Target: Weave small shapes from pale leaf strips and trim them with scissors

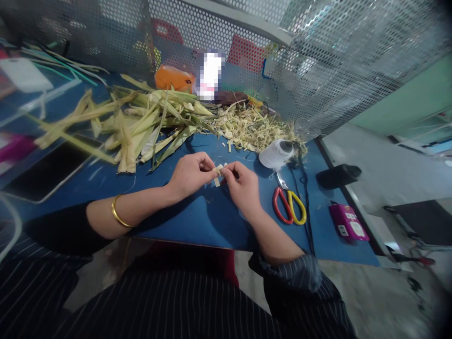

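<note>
Pinched between thumb and fingers of both left hand (189, 174) and right hand (243, 186): a small pale husk strip (217, 181), just above the middle of the bench (183, 222). Mostly covered by fingertips, with folds too small to make out. Behind, long husks (151, 115) heaped to the left, running into shredded scraps (250, 126). Far left, a dark-screened tablet (45, 174), partly crossed by husks; beyond, blurred and cut off, a magenta packet (16, 148). Near the right hand, a white thread cone (271, 156), with scissors (291, 207) beside it, tips hard to see. Farther right, a black cylinder (339, 176) and a purple packet (348, 221). Across the back, a perforated metal screen (310, 70), with an orange bag (173, 78) in front.
</note>
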`<control>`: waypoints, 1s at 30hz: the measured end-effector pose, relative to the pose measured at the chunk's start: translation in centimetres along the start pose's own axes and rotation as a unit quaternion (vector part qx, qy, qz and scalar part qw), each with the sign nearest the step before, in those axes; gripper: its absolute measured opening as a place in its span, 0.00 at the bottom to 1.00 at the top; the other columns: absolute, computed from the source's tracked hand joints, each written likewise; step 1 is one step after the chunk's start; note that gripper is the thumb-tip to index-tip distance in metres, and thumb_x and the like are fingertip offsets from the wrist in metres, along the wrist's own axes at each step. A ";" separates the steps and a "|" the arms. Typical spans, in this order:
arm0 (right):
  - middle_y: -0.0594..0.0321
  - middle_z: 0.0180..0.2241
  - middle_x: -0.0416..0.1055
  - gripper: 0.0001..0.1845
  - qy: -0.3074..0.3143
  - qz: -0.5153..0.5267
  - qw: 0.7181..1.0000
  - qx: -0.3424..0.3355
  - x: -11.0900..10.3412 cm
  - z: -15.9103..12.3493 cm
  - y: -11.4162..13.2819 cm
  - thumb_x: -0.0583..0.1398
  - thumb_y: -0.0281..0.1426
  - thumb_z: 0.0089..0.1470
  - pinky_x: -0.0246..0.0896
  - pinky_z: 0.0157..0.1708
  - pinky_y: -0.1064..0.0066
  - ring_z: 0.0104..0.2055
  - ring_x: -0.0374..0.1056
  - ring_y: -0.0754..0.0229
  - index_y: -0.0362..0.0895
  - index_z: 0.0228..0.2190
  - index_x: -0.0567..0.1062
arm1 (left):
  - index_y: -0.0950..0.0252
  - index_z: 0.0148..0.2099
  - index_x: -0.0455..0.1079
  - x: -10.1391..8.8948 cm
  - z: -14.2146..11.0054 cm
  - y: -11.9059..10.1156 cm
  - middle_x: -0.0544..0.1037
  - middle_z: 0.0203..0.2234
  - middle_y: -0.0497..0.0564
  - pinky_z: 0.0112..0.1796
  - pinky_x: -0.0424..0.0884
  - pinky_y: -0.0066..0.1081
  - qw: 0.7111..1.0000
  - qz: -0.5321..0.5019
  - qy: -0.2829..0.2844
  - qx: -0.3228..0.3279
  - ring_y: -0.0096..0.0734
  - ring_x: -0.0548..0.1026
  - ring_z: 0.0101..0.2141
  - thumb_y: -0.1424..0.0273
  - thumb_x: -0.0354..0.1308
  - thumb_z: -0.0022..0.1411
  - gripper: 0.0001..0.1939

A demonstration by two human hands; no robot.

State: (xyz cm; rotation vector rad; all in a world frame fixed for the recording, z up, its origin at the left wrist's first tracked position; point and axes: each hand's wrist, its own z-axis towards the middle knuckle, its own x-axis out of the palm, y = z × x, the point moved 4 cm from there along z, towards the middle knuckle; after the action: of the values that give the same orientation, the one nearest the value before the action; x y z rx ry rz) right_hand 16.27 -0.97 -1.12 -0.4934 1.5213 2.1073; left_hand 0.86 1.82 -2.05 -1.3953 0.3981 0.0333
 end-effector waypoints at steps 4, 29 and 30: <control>0.69 0.23 0.70 0.04 0.019 0.084 0.996 0.026 0.4 0.1 -0.5 0.58 0.29 0.55 0.60 0.27 0.71 0.24 0.67 0.65 0.46 0.28 0.67 | 0.65 0.31 0.71 0.0 0.0 0.0 0.79 0.25 0.53 0.27 0.68 0.28 1.000 0.016 0.004 0.016 0.32 0.76 0.27 0.63 0.65 0.52 0.11; 0.68 0.23 0.62 0.10 -0.020 0.165 0.982 0.092 0.8 0.6 -2.0 0.60 0.35 0.53 0.54 0.25 0.72 0.26 0.57 0.65 0.45 0.23 0.70 | 0.69 0.28 0.77 1.5 -0.8 -0.8 0.78 0.23 0.51 0.32 0.73 0.26 0.924 -0.157 0.322 -0.130 0.25 0.75 0.24 0.72 0.64 0.53 0.04; 0.68 0.23 0.62 0.10 -0.017 0.159 0.983 0.085 0.7 0.7 -2.0 0.61 0.35 0.53 0.54 0.26 0.72 0.26 0.57 0.65 0.45 0.23 0.70 | 0.69 0.28 0.77 1.5 -0.8 -0.7 0.78 0.23 0.51 0.32 0.73 0.27 0.923 -0.161 0.321 -0.137 0.25 0.75 0.24 0.72 0.65 0.52 0.04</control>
State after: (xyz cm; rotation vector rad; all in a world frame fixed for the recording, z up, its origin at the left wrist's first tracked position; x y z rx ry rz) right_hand 16.84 0.31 -2.89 -0.1588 1.8418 2.1739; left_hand 2.26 0.64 -1.96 -1.7208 0.7182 -0.6782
